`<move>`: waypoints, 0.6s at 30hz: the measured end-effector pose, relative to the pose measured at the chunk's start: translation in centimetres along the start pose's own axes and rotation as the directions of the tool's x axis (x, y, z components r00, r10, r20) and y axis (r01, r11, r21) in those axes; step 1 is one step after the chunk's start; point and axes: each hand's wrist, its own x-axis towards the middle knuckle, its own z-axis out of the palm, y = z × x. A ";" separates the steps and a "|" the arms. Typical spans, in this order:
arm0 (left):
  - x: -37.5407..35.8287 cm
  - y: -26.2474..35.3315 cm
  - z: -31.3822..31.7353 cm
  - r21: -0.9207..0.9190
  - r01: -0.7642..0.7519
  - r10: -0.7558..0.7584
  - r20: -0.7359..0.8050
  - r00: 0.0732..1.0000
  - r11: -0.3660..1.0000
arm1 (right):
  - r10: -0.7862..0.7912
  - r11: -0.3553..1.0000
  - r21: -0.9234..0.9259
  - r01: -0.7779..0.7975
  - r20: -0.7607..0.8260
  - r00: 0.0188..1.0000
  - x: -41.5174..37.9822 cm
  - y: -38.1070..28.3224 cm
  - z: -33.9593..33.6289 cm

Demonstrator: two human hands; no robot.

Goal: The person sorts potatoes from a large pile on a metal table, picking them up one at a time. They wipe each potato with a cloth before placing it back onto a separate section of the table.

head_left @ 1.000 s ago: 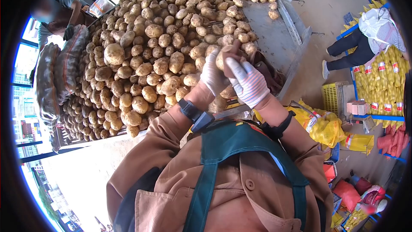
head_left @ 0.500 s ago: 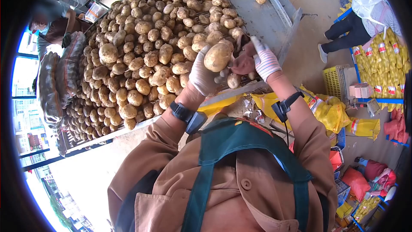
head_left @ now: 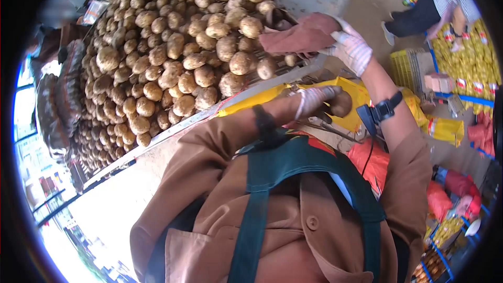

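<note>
My left hand point(head_left: 313, 100), in a white glove, is wrapped round a potato point(head_left: 341, 104) low in front of me, over a yellow bag point(head_left: 352, 118). My right hand point(head_left: 352, 47), in a striped white glove, is closed on a reddish-brown cloth point(head_left: 304, 35) at the near right corner of the potato pile. Many loose potatoes point(head_left: 169, 75) cover the large sorting table. One potato point(head_left: 266, 68) lies at its near edge, just below the cloth.
A metal table edge point(head_left: 209, 112) runs between me and the pile. Full sacks point(head_left: 55, 99) stand at the far left, beside a person. Right: a yellow crate point(head_left: 401, 68), yellow net bags point(head_left: 466, 65), a red bag point(head_left: 369, 160) and other people.
My left hand has moved from the pile down and right with a potato. My right hand has moved up and right, drawing the cloth out. The view has shifted.
</note>
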 end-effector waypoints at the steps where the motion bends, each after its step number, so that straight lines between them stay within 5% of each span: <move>1: 0.5 -0.2 0.4 0.043 -0.021 0.022 -0.013 1.000 0.999 | -0.010 0.997 0.073 0.012 -0.021 1.000 0.8 0.7 -0.7; 2: 0.5 -0.1 1.0 0.152 0.043 -0.012 -0.201 0.980 0.987 | 0.019 0.997 0.082 -0.013 -0.076 0.997 0.8 0.4 0.1; 4: -1.5 2.6 0.5 0.359 0.139 -0.049 -0.247 0.968 0.923 | 0.074 0.988 0.146 -0.046 -0.190 0.979 1.3 0.5 1.0; 6: -1.7 1.4 -3.2 0.416 0.003 0.116 -0.261 0.958 0.909 | 0.105 0.986 0.147 -0.077 -0.194 0.975 1.8 1.3 0.8; 8: -5.6 2.4 -5.2 0.450 0.030 0.180 -0.417 0.891 0.893 | 0.133 0.984 0.147 -0.102 -0.219 0.967 3.0 1.8 1.0; 10: -8.6 1.7 -8.2 0.690 -0.034 0.500 -0.488 0.715 0.723 | 0.160 0.981 0.149 -0.122 -0.280 0.947 4.0 1.7 1.5; 11: -10.6 2.0 -8.8 0.722 0.082 0.536 -0.579 0.614 0.687 | 0.137 0.979 0.188 -0.077 -0.331 0.934 4.4 1.3 1.8; 14: -13.5 2.0 -11.7 0.824 0.448 0.761 -0.526 0.379 0.347 | -0.159 0.961 0.175 0.214 -0.283 0.946 5.4 -2.0 2.1; 18: -11.9 3.2 -12.6 0.720 0.688 0.677 -0.550 0.490 0.087 | -0.353 0.921 0.117 0.371 -0.151 0.923 7.2 -3.7 2.1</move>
